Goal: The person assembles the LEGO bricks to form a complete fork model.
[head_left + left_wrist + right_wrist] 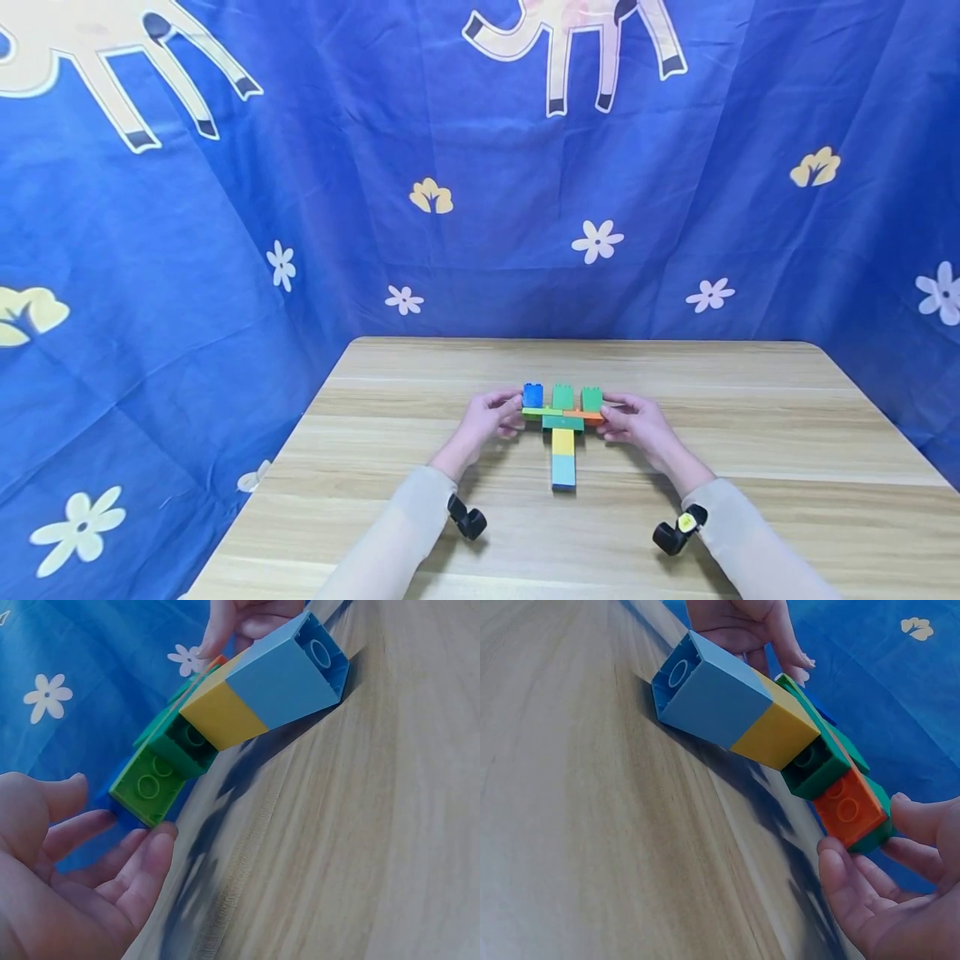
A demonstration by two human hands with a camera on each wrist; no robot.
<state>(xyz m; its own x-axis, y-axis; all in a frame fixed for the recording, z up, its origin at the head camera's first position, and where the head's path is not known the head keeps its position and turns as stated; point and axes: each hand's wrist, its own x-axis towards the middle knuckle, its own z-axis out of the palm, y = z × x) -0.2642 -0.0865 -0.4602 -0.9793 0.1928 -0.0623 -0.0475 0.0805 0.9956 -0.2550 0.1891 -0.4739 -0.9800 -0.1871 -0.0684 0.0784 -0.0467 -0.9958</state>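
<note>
A shape built of toy building bricks lies on the wooden table. Its stem is a light blue brick (563, 470) and a yellow brick (562, 442), joined to a dark green brick (562, 423). Across it run a lime green brick (148, 786) and an orange brick (850, 810). Beyond these sit a blue brick (532, 395) and two green bricks, one in the middle (562, 397) and one at right (592, 399). My left hand (490, 418) touches the left end with relaxed fingers. Loosely spread fingers of my right hand (636, 425) touch the orange end.
The wooden table (420, 367) reaches back to a blue patterned cloth (495, 217), which also hangs at both sides. Black wrist cameras sit on the left cuff (468, 518) and right cuff (678, 531).
</note>
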